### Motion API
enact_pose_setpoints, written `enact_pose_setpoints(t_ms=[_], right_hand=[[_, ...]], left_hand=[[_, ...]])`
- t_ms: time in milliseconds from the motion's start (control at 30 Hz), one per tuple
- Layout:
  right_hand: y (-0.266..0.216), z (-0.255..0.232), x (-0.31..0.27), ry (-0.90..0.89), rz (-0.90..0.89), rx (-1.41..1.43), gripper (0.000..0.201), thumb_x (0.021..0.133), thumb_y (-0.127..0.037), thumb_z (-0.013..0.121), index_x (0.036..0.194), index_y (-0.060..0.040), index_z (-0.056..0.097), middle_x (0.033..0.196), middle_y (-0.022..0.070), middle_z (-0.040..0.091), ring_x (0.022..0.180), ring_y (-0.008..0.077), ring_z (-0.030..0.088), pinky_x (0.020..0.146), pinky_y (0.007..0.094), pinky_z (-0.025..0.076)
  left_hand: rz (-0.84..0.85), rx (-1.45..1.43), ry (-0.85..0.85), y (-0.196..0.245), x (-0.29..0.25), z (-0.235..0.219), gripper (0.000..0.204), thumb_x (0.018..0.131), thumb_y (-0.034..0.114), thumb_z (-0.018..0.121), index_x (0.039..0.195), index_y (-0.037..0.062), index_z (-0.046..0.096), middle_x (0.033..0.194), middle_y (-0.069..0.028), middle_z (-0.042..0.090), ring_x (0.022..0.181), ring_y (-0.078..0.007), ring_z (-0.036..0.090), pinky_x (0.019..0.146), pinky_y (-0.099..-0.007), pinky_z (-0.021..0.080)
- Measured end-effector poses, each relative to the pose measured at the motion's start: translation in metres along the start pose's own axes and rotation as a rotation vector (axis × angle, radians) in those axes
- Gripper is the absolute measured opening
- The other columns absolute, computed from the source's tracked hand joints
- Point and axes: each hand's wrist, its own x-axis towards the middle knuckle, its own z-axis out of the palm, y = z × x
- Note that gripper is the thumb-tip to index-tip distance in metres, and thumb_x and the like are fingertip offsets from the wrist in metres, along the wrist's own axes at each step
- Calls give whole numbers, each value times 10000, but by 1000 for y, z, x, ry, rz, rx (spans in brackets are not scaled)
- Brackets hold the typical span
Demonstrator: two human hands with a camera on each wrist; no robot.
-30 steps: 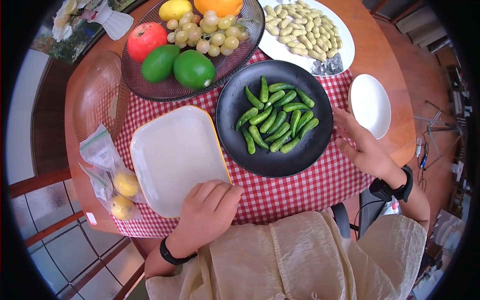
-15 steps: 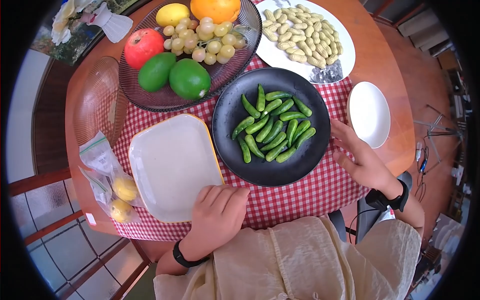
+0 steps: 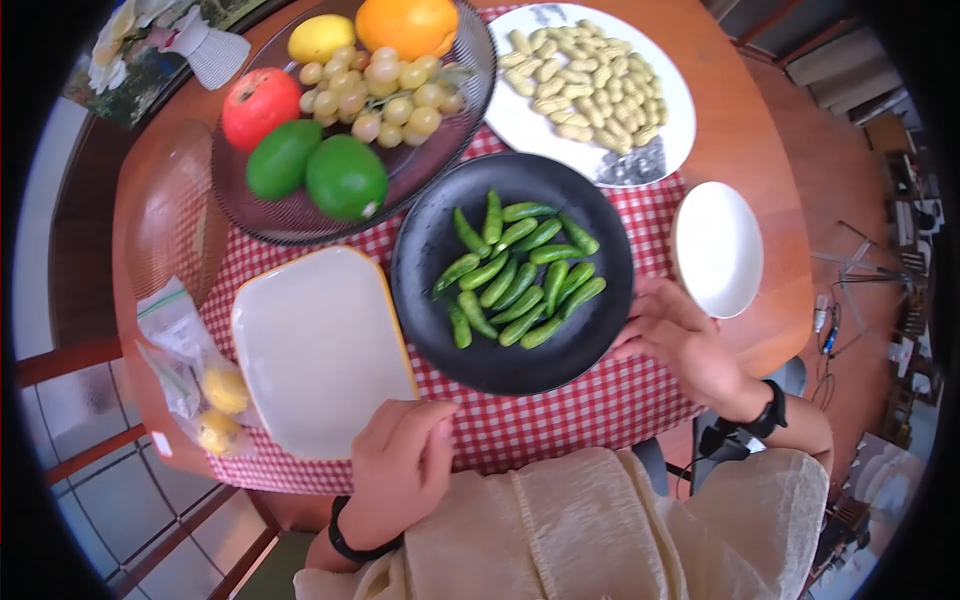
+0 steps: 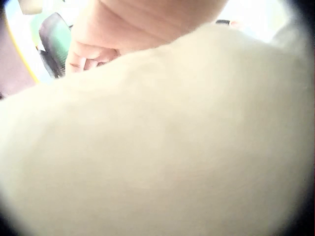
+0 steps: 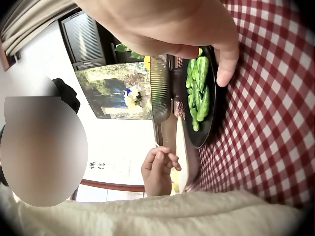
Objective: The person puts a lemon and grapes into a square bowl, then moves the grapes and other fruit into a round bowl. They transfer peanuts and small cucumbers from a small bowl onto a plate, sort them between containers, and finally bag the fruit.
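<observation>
In the head view, small green cucumbers (image 3: pixel 518 290) lie in a loose group on a round black plate (image 3: pixel 590 345). My right hand (image 3: pixel 690 350) is by the plate's near right side, fingertips at the rim and nothing held. The right wrist view shows its fingers bent over the plate edge, near the cucumbers (image 5: pixel 198 93). My left hand (image 3: pixel 400 462) hangs loosely curled at the near right corner of a cream tray (image 3: pixel 320 350) with an orange-yellow rim. The tray holds nothing. A pale sleeve (image 4: pixel 157 147) hides most of the left wrist view.
A glass fruit bowl (image 3: pixel 440 160) with grapes, citrus and green fruit stands at the back left. Peanuts fill a white plate (image 3: pixel 665 165) behind. A white bowl (image 3: pixel 718 250) sits on the right. Bagged yellow fruit (image 3: pixel 222 410) lies left on the checkered cloth (image 3: pixel 480 440).
The head view has shifted, moving the tableware left and down in it. My right fingers have bent and slid nearer along the plate rim. My left hand has turned, showing its thumb.
</observation>
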Motion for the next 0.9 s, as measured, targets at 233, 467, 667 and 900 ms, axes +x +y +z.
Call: enact_pose_setpoints(t_ms=[233,467,667,900], right_hand=[[-10,-9,-8,-56,64,-142,315,947,-78,472,1239,30,418,988,197,634,878,259,663,776,349,550],[-81,-74,-24,544,-268,-1539,216,896,-238,607,877,-23,592,649,195,620,613,348,638,586,419,497],[-69,-155,-9,486,39,-1378,228,917,-207,562,972,6,501,637,155,606,508,264,611,466,358,475],[-59,-163,-3,246,215,-701,342,936,-200,531,1153,55,461,832,136,645,554,189,647,481,263,539]], left_hand=[[66,226,-45,-4,45,-26,337,866,-2,514,1202,-20,541,1226,-226,534,1121,-387,530,951,-429,433],[211,463,-211,-32,102,-27,513,834,-42,469,1337,-82,376,1333,-268,433,1268,-405,407,1086,-449,324],[223,604,-186,-54,122,-7,521,803,-59,455,1317,-104,387,1227,-263,507,1157,-396,493,1026,-456,373],[51,572,-208,-48,131,-1,602,776,-101,478,1362,-92,344,1284,-296,469,1202,-431,458,1025,-455,374]])
